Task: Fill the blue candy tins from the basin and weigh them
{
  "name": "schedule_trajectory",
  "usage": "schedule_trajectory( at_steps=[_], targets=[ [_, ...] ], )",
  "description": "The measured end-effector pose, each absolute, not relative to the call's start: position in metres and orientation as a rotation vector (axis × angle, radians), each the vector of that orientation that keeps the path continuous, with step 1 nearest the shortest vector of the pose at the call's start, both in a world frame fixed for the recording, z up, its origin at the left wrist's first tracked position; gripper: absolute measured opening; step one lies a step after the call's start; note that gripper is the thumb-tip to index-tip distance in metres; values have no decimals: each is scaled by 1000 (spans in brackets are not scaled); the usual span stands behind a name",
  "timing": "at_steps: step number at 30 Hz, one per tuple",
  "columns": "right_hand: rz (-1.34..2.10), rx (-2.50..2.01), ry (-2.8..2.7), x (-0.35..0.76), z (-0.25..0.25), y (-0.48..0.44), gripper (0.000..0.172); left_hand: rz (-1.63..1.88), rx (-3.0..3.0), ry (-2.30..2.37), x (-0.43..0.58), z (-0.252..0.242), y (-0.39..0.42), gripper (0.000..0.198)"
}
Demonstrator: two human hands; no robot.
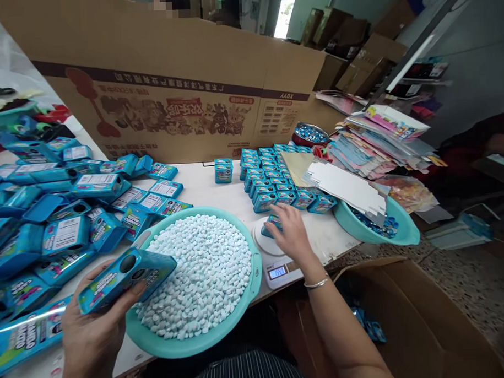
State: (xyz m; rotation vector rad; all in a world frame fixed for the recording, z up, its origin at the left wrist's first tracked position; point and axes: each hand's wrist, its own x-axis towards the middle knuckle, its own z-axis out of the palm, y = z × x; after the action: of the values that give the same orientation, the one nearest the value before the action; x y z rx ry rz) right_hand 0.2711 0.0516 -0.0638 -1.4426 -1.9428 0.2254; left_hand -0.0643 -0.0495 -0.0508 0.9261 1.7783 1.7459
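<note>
My left hand (pixel 89 332) grips a long blue candy box (pixel 126 277) and holds it over the near-left rim of a teal basin (pixel 254 266) full of small white-blue tablets (pixel 197 273). My right hand (pixel 290 230) reaches across to a small white scale (pixel 275 261) and closes its fingers on a small blue box (pixel 273 224) on the scale's pan. A bracelet is on that wrist. The scale's display is lit.
Several flat blue boxes (pixel 63 217) lie heaped at left. Stacked small blue boxes (pixel 272 177) stand behind the scale. A second teal basin (pixel 377 228) holds card sheets at right. A big cardboard carton (pixel 170 98) walls the back. An open carton (pixel 409 316) sits on the floor.
</note>
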Motion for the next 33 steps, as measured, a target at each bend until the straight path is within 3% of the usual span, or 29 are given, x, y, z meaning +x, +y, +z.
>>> schedule_trajectory(
  at_steps=[5,9,15,20,24,33],
  targets=[
    [178,-1599,-2165,311,-91,73,36,1691,862,1694,-70,-61,-43,59],
    [298,-1518,-1812,310,-81,73,32,1685,926,1678,-72,-71,-42,61],
    [1108,-997,-718,233,-49,68,30,1748,902,1608,-74,-78,-41,62],
    [1606,-965,-190,152,-59,60,18,1748,911,1595,-75,-75,-44,59],
    [1647,-929,-129,131,-58,56,14,1766,871,1552,-78,-73,-49,61],
    [1336,-938,-492,192,-38,76,20,1769,837,1562,-74,-63,-51,59]
  ],
)
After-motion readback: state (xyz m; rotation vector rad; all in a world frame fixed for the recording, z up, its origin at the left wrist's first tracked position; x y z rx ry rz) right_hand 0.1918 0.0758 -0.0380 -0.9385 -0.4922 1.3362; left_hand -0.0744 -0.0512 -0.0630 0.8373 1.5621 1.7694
